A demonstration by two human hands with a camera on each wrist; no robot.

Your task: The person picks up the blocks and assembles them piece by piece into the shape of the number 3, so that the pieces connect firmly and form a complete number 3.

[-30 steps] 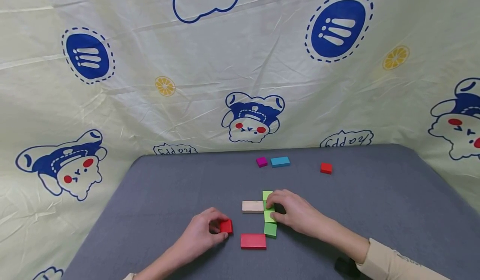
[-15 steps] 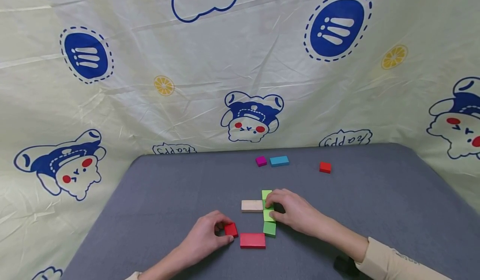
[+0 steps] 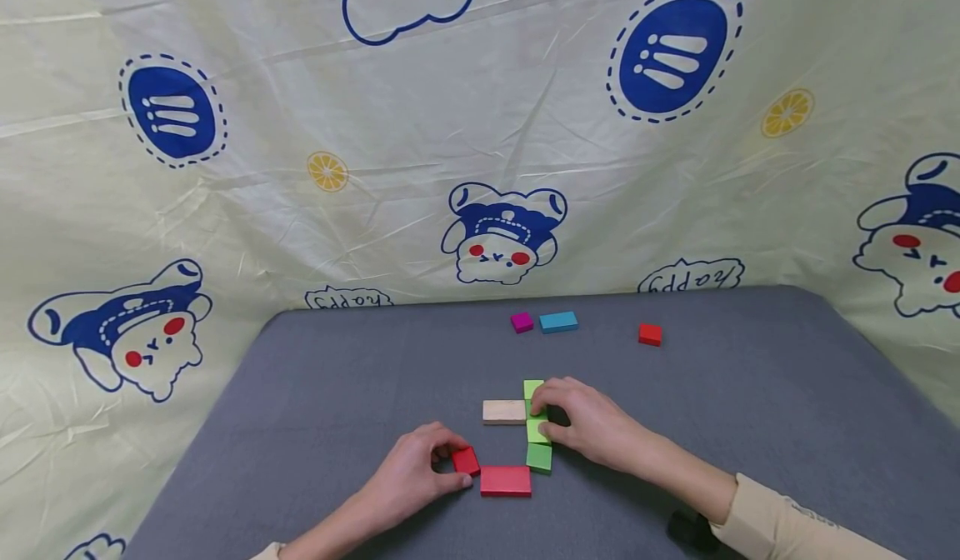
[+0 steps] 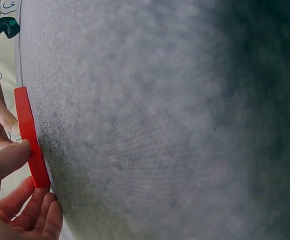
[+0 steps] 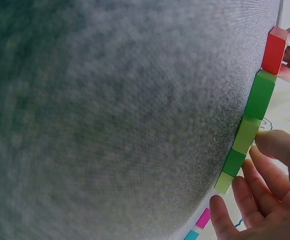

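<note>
In the head view, my left hand (image 3: 412,464) pinches a small red block (image 3: 466,462) between thumb and fingers. Slightly tilted, the block has its near corner right at the left end of a longer red block (image 3: 506,482). Above that end stands a column of green blocks, from a darker green block (image 3: 539,458) at the bottom to a light green block (image 3: 533,389) at the top. My right hand (image 3: 588,427) holds the column's middle, thumb on a light green block (image 5: 247,134) and fingers bent over it. A pale wooden block (image 3: 504,412) adjoins the column's left side.
Farther back on the grey cloth-covered table (image 3: 360,360) lie a magenta block (image 3: 522,322), a blue block (image 3: 558,322) and another red block (image 3: 650,335). A printed curtain (image 3: 262,235) hangs behind. Near my right wrist is a black device (image 3: 692,532).
My left hand has brought the small red block rightward and slightly nearer, up to the longer red block, turning it a little. My right hand stays on the green column.
</note>
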